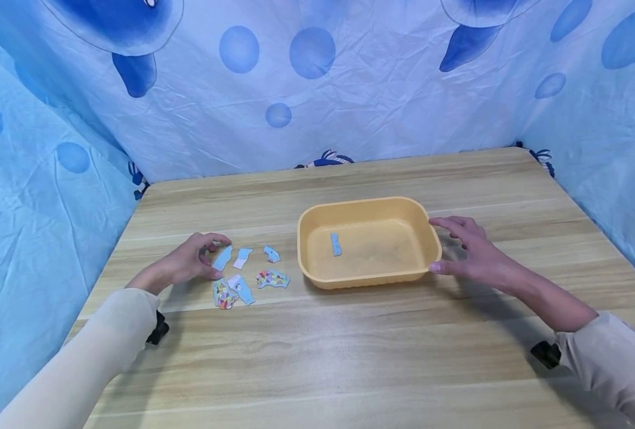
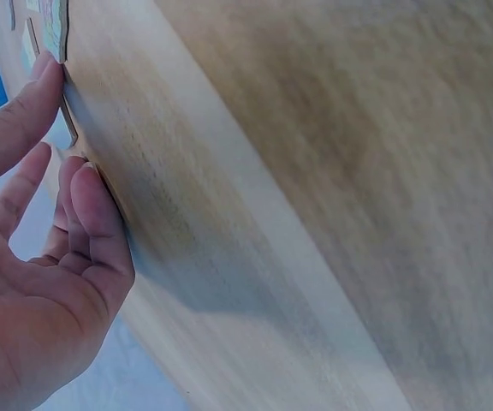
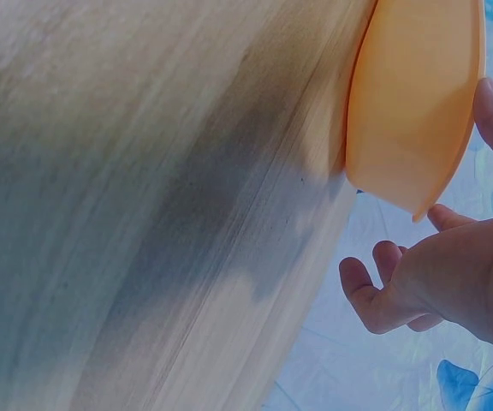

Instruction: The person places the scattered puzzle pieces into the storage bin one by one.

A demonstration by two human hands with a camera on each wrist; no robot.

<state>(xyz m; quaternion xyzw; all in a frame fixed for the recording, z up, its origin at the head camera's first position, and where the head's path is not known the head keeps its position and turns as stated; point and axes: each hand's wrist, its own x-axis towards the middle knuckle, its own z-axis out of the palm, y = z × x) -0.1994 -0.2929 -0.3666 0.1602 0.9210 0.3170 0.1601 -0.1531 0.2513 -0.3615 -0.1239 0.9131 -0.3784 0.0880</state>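
Observation:
My left hand [image 1: 192,260] is at a group of puzzle pieces on the table, thumb and fingertips spread at the edges of a light-blue piece [image 1: 222,258]. Close by lie a blue and pale-pink piece [image 1: 243,257], a small blue piece [image 1: 272,254] and several others, some with a multicoloured pattern [image 1: 272,278]. A yellow plastic basin [image 1: 371,281] holds one narrow blue piece [image 1: 335,244]. On the basin's right end, the thumb and index finger of my right hand [image 1: 470,250] touch the rim, spread apart. The right wrist view shows that hand beside the basin's outer wall [image 3: 413,103].
The wood-grain table [image 1: 317,357] carries the pieces and the basin. Behind it and at both sides hangs a blue curtain [image 1: 317,113] with whale and bubble prints. Black devices [image 1: 158,329] sit at both wrists.

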